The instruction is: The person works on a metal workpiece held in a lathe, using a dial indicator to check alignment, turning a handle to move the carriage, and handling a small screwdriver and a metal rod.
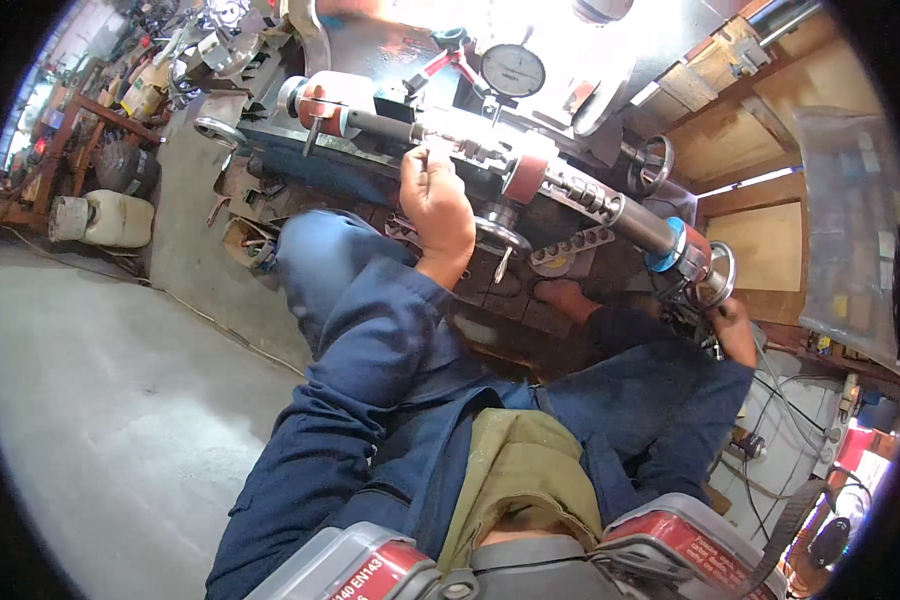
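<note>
A long machine with a steel spindle assembly (570, 190) runs slantwise across the upper middle. My left hand (438, 205) is raised to its left part, fingers closed together. The fingertips meet the brightly lit metal shaft (460, 140), and whatever they pinch is hidden. Farther right, my right hand (735, 330) is closed at the near rim of a handwheel (717, 275) at the machine's right end. Just behind the shaft stands a round dial gauge (513, 70), beside a red-armed holder (440, 72). A second handwheel (502, 236) sits below the shaft, near my left wrist.
Another handwheel (655, 165) is at the back right. Clutter covers the far left, with a pale gas cylinder (120, 218) on the floor. A cable (215, 320) crosses the floor. Clear plastic sheeting (850, 230) hangs on the right. A perforated metal strip (573, 246) lies beneath the machine.
</note>
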Available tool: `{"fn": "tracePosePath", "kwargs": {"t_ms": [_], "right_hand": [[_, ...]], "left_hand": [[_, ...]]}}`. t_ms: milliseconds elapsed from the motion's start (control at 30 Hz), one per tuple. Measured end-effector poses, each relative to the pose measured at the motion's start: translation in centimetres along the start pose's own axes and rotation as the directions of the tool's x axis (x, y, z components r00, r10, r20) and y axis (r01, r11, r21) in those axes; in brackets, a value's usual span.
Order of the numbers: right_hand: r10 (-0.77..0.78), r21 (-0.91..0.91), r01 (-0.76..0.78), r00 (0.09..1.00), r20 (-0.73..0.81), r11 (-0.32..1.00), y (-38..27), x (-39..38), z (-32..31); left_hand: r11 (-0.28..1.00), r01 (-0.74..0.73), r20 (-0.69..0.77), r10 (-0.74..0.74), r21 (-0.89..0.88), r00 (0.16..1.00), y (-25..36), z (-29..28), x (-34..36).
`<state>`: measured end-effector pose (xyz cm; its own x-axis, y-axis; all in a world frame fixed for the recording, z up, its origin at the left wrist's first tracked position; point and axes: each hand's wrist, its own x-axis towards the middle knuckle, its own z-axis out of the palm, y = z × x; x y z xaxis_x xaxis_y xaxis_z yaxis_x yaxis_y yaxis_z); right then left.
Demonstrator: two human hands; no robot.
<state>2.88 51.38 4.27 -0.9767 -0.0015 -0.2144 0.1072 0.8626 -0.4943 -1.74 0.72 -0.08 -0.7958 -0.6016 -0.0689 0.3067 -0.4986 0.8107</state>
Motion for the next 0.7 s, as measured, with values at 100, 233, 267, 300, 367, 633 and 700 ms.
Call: {"fn": "tracePosePath", "kwargs": {"t_ms": [100, 233, 267, 300, 367, 633, 700], "right_hand": [[0.022, 0.207, -0.006, 0.997, -0.077, 0.978, -5.4, -2.6, -2.1], [0.127, 0.191, -0.037, 0.864, -0.487, 0.981, -5.6, 0.6, -0.2], [-0.029, 0.149, 0.131, 0.837, -0.546, 0.98, -0.9, 2.3, 1.3], [-0.328, 0.016, 0.405, 0.764, -0.555, 0.914, -4.0, 2.6, 2.7], [-0.105, 0.223, 0.264, 0.833, -0.544, 0.939, -1.7, 3.1, 5.1], [-0.014, 0.13, 0.185, 0.622, -0.783, 0.974, -5.7, -11.1, 7.0], [0.034, 0.086, 0.07, 0.541, -0.841, 0.994, -3.0, -14.4, 6.2]], "left_hand": [[0.958, -0.264, 0.029, 0.263, 0.114, 0.964, 0.1, 0.8, -0.2], [0.76, -0.528, 0.204, 0.488, 0.379, 0.849, 0.0, 2.7, -0.6], [0.67, -0.627, 0.249, 0.579, 0.398, 0.776, -0.4, 3.1, -0.4], [0.53, -0.682, 0.347, 0.599, 0.504, 0.721, 0.4, 2.9, -0.4], [0.398, -0.756, 0.453, 0.622, 0.519, 0.638, 0.1, 3.0, -0.4], [-0.004, -0.832, 0.737, 0.466, 0.554, 0.489, 2.0, 4.3, -2.9], [-0.048, -0.822, 0.737, 0.474, 0.568, 0.482, 1.4, 4.2, -2.7]]}}
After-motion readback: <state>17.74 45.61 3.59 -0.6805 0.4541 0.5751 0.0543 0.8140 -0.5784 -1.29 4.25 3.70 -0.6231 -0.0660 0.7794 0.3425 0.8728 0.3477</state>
